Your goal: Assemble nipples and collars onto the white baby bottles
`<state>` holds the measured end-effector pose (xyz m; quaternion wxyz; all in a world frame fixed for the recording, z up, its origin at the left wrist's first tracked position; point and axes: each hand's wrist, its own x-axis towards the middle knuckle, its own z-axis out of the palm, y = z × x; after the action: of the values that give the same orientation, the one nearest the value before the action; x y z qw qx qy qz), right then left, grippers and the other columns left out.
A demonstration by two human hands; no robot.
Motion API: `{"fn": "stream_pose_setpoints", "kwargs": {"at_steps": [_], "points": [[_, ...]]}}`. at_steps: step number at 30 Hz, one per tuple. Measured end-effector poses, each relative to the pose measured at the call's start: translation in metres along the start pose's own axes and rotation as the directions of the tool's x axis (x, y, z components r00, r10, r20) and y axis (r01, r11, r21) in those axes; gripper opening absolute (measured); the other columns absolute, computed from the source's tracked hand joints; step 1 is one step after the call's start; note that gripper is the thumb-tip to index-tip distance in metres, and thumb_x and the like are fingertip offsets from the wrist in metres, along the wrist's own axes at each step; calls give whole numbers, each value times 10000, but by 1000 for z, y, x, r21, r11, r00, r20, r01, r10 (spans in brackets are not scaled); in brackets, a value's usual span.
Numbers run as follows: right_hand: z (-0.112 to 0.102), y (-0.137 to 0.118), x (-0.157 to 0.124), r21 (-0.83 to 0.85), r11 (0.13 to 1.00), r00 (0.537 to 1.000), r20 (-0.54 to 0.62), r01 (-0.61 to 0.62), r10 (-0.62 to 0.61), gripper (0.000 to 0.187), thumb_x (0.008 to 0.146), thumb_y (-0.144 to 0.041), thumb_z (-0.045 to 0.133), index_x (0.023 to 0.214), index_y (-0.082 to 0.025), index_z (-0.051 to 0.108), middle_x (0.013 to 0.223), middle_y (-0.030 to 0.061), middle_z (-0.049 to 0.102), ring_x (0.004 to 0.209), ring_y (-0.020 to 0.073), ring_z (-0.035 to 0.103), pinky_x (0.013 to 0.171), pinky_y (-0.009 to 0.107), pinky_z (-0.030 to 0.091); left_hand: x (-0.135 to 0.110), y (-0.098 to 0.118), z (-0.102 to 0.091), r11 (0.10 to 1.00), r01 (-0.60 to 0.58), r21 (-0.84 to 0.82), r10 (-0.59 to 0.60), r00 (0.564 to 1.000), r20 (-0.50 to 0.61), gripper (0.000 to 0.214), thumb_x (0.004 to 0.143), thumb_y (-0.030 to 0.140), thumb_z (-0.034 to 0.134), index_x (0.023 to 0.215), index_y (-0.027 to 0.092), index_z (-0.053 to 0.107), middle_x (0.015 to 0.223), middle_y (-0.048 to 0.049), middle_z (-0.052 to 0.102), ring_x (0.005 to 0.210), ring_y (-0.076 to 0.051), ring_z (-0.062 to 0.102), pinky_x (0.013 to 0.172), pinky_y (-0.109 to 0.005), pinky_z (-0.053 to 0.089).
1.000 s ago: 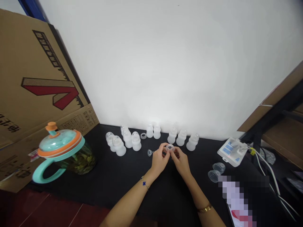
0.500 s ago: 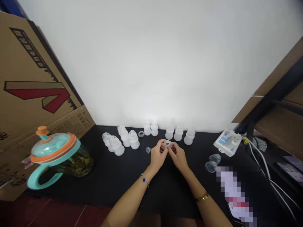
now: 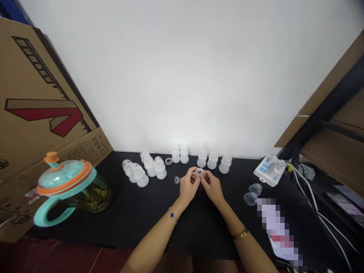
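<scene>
My left hand [image 3: 189,183] and my right hand [image 3: 211,185] meet over the middle of the black table. Between their fingertips they hold a white bottle collar ring [image 3: 200,171], its hole facing up; whether a teat sits in it I cannot tell. Just left of my left hand lies a small clear teat [image 3: 177,179]. Farther back a second collar ring [image 3: 168,161] rests flat. White baby bottles stand behind: a group on the left [image 3: 139,176], a pair at the middle [image 3: 184,155] and three on the right [image 3: 225,163].
A large jug [image 3: 65,185] with a turquoise handle stands at left before a cardboard box [image 3: 36,76]. At right are two clear domed caps [image 3: 250,198], a white plastic case [image 3: 269,170], cables [image 3: 313,193] and a phone [image 3: 277,242]. A white wall rises behind the black table [image 3: 127,212].
The view has shifted slightly. Both hands stay on the collar ring in nearly the same position; the things on the table have not visibly moved.
</scene>
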<state>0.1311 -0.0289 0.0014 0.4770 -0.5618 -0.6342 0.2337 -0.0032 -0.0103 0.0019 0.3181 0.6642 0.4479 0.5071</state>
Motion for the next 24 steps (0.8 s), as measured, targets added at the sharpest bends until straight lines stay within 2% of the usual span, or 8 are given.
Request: {"fn": "stream_pose_setpoints", "kwargs": {"at_steps": [10, 24], "points": [[-1, -1, 0, 8, 1000, 1000, 0, 4, -4, 294, 936, -472, 528, 988, -214, 661, 785, 13, 706, 647, 167, 618, 596, 252, 443, -1, 0, 1, 1000, -1, 24, 1, 1000, -11, 216, 919, 313, 543, 1108, 219, 590, 814, -14, 718, 673, -144, 657, 614, -230, 484], [-3, -2, -1, -6, 1000, 1000, 18, -3, 3, 294, 933, -479, 526, 976, -220, 659, 774, 17, 703, 650, 174, 625, 570, 250, 439, -1, 1, 2, 1000, 13, 7, -13, 1000, -29, 189, 916, 309, 536, 1067, 215, 600, 707, 15, 658, 588, -125, 591, 562, -210, 432]]}}
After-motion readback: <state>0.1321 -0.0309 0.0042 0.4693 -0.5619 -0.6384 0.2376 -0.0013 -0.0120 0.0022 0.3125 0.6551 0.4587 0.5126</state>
